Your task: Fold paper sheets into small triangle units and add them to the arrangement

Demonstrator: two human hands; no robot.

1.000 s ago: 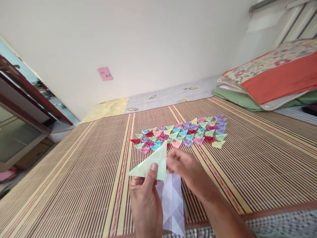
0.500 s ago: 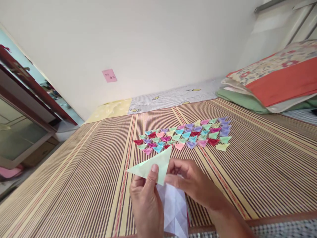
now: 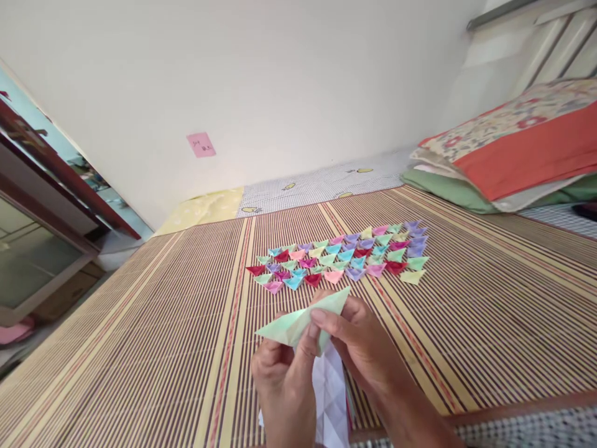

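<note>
A pale green folded paper triangle (image 3: 291,326) is held up between both hands, its long edge at the top and slanting up to the right. My left hand (image 3: 286,379) pinches it from below with the thumb on its front. My right hand (image 3: 359,336) grips its right part, thumb on the front close to the left thumb. Below the hands lies a creased white paper (image 3: 329,392), partly hidden by my left hand. Beyond them, several rows of small folded paper pieces (image 3: 333,277) in many colours lie on the striped mat (image 3: 186,348).
A plain wall (image 3: 298,81) with a pink note (image 3: 201,144) rises behind the mat. Folded bedding (image 3: 522,155) in red, floral and green is piled at the far right. A yellow cloth (image 3: 200,208) lies along the back edge. At the left is a doorway (image 3: 107,193).
My right hand has moved onto the green paper's right part, its thumb now on the front. The paper has turned and its top edge now looks bent open. The view has shifted slightly.
</note>
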